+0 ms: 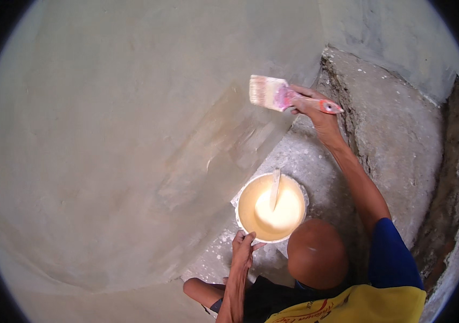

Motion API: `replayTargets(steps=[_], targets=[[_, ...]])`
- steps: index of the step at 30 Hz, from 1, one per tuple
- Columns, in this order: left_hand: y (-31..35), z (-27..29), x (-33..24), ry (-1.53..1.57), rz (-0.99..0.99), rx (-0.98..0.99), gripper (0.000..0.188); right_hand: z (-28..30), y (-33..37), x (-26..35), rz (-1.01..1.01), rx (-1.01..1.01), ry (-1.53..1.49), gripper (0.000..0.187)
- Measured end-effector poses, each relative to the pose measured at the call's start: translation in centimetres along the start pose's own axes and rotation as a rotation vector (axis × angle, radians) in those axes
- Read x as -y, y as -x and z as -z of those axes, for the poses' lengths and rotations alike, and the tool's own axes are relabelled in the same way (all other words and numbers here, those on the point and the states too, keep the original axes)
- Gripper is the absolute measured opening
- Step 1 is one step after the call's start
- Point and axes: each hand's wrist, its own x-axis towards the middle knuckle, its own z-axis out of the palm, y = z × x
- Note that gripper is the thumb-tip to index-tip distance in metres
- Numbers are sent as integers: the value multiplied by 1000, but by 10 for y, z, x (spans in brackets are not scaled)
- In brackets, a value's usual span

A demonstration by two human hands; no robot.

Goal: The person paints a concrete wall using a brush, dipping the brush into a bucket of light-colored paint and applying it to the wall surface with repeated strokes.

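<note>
My right hand [315,107] grips a wide paintbrush [282,94] by its handle. Its pale, paint-caked bristles point left over a broad grey plastered surface [105,134]; whether they touch it I cannot tell. Down by my knee, the fingers of my left hand [243,248] are closed on the rim of a round white bucket [244,187]. Cream-coloured liquid [280,218], probably paint, fills part of the bucket. A flat pale stick [275,188] stands tilted in it, leaning on the far rim. Darker, brownish streaks [208,134] mark the grey surface left of the brush.
Beneath the bucket lies a rough concrete floor [299,148] spattered with white spots. On the right is a raised rough slab [394,118] with a broken edge, and beyond it a dark crack [445,177]. My bent knee [318,253] is close to the bucket's right side.
</note>
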Motion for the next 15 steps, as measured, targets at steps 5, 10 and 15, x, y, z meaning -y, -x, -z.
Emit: replayTargets(steps=[5,10,15], targets=[[5,19,15,97,13,-16,8,5,-34,-33,185,122,269,34],[7,25,22,120,-2,-3,10,33,-69,-56,271,-239,222,31],[6,29,25,34,3,25,19,-24,-48,-69,623,-224,696,40]])
